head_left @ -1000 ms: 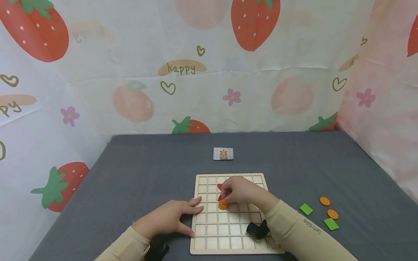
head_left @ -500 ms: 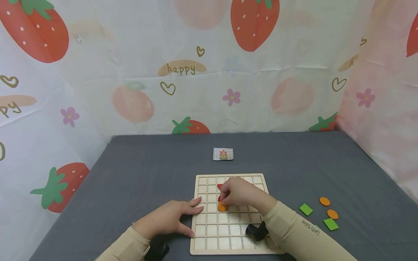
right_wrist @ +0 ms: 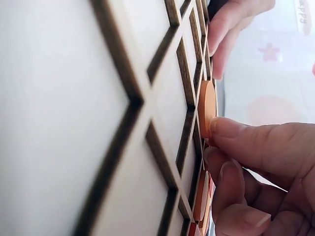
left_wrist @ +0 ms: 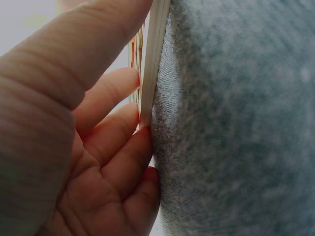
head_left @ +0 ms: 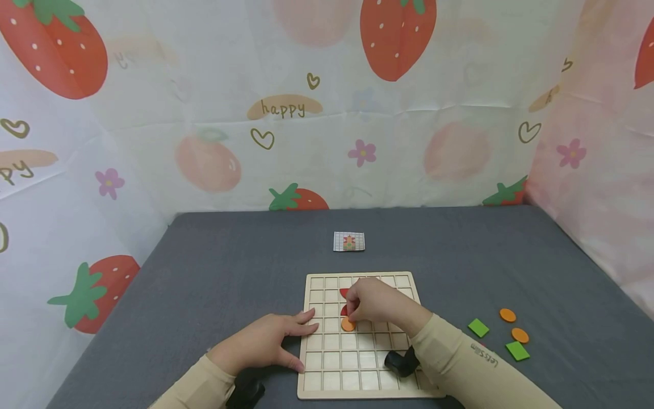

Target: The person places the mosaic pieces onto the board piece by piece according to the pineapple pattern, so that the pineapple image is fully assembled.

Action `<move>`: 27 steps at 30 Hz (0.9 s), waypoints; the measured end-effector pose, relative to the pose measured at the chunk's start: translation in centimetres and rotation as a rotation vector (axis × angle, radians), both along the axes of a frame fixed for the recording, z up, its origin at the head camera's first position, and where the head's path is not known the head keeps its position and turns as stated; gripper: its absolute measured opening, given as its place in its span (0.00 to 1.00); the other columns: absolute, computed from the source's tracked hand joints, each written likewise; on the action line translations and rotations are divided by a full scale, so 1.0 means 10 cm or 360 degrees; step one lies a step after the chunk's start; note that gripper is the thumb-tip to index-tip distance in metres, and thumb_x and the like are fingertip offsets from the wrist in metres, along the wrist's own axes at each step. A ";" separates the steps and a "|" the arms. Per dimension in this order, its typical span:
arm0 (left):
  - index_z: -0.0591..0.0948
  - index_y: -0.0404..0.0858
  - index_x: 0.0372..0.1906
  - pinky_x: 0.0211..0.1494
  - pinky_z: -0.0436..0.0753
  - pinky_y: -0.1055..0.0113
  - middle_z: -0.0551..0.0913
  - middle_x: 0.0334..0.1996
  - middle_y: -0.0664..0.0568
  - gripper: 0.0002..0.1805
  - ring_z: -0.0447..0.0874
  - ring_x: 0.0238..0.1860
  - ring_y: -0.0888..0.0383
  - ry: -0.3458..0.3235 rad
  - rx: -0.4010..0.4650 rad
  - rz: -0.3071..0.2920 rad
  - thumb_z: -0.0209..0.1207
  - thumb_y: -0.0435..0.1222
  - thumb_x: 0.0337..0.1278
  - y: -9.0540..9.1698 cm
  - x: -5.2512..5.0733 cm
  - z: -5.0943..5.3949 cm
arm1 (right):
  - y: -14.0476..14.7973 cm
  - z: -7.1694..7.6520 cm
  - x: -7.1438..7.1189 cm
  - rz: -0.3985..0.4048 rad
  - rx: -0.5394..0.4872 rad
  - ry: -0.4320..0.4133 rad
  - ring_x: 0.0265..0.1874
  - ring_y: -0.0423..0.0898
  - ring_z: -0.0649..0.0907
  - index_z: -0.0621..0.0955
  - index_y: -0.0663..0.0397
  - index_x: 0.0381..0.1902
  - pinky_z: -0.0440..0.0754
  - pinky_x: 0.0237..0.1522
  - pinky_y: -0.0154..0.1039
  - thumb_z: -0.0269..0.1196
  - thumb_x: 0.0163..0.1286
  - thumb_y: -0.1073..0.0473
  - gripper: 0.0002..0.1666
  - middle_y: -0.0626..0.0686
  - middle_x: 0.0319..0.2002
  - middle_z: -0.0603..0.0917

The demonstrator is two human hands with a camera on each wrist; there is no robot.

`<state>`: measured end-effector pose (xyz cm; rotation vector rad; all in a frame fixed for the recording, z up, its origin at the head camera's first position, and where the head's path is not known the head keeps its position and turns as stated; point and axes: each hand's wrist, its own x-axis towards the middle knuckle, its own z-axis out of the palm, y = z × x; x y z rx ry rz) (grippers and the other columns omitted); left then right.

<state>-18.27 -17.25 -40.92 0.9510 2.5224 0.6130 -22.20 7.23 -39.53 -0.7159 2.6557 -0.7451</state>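
Observation:
A wooden grid board [head_left: 349, 378] with square cells lies on the grey table in the head view. My right hand [head_left: 385, 304] is over it, with thumb and index finger pinching the edge of an orange disc [head_left: 348, 325]. In the right wrist view the thumb rests on the rim of that orange disc [right_wrist: 209, 105], which sits at the grid's surface. Red pieces [head_left: 344, 293] lie in cells beyond, partly covered by the hand. My left hand [head_left: 268, 341] rests with spread fingers against the board's left edge; the left wrist view shows its fingertips [left_wrist: 130, 78] touching that edge.
To the right of the board lie two orange discs [head_left: 508, 315] and two green squares [head_left: 478, 328]; a red bit shows beside my right sleeve. A small printed pattern card [head_left: 349, 241] lies behind the board. Patterned cloth [head_left: 306, 153] hangs around the table.
The orange disc under my right fingers has shifted slightly toward the front of the board. My right forearm has dipped a little. The left hand stays in place.

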 end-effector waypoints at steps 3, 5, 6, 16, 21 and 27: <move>0.70 0.50 0.63 0.62 0.66 0.58 0.60 0.67 0.57 0.43 0.62 0.65 0.58 -0.0003 -0.0001 0.0000 0.65 0.57 0.34 0.00 0.00 0.00 | 0.00 0.00 0.00 -0.0005 0.0009 -0.0008 0.23 0.39 0.71 0.78 0.49 0.12 0.69 0.29 0.35 0.68 0.50 0.66 0.14 0.40 0.18 0.78; 0.69 0.50 0.63 0.62 0.66 0.58 0.60 0.67 0.57 0.43 0.62 0.65 0.58 -0.0002 -0.0004 0.0001 0.65 0.57 0.34 0.00 0.00 0.00 | 0.00 0.00 0.00 -0.0005 0.0008 -0.0020 0.22 0.39 0.71 0.78 0.49 0.12 0.68 0.28 0.35 0.69 0.49 0.65 0.13 0.39 0.19 0.78; 0.69 0.50 0.63 0.62 0.66 0.58 0.60 0.67 0.57 0.43 0.62 0.65 0.58 -0.0001 -0.0006 0.0000 0.65 0.57 0.34 0.00 0.00 0.00 | 0.01 0.01 -0.01 -0.0005 0.0010 -0.0021 0.22 0.39 0.71 0.78 0.49 0.12 0.68 0.27 0.35 0.69 0.49 0.65 0.13 0.40 0.18 0.78; 0.70 0.49 0.63 0.62 0.66 0.58 0.61 0.67 0.57 0.43 0.62 0.65 0.58 0.0008 0.0002 0.0000 0.65 0.57 0.34 0.00 0.00 0.00 | 0.18 0.05 -0.06 -0.0055 -0.0141 -0.0160 0.20 0.39 0.71 0.81 0.48 0.16 0.70 0.23 0.34 0.68 0.52 0.64 0.09 0.42 0.18 0.77; 0.70 0.50 0.63 0.62 0.66 0.59 0.61 0.67 0.57 0.43 0.62 0.65 0.58 0.0010 0.0002 0.0000 0.65 0.57 0.34 -0.01 0.00 0.00 | 0.30 0.14 -0.07 -0.0138 -0.0230 -0.0271 0.16 0.41 0.72 0.83 0.51 0.21 0.71 0.20 0.35 0.68 0.54 0.63 0.05 0.45 0.18 0.78; 0.69 0.49 0.63 0.62 0.66 0.58 0.60 0.67 0.56 0.44 0.62 0.65 0.57 0.0005 0.0000 -0.0001 0.65 0.57 0.34 0.00 0.00 0.02 | 0.54 0.19 -0.08 -0.0207 -0.0292 -0.0324 0.17 0.44 0.73 0.83 0.56 0.23 0.74 0.22 0.39 0.66 0.56 0.63 0.04 0.51 0.20 0.80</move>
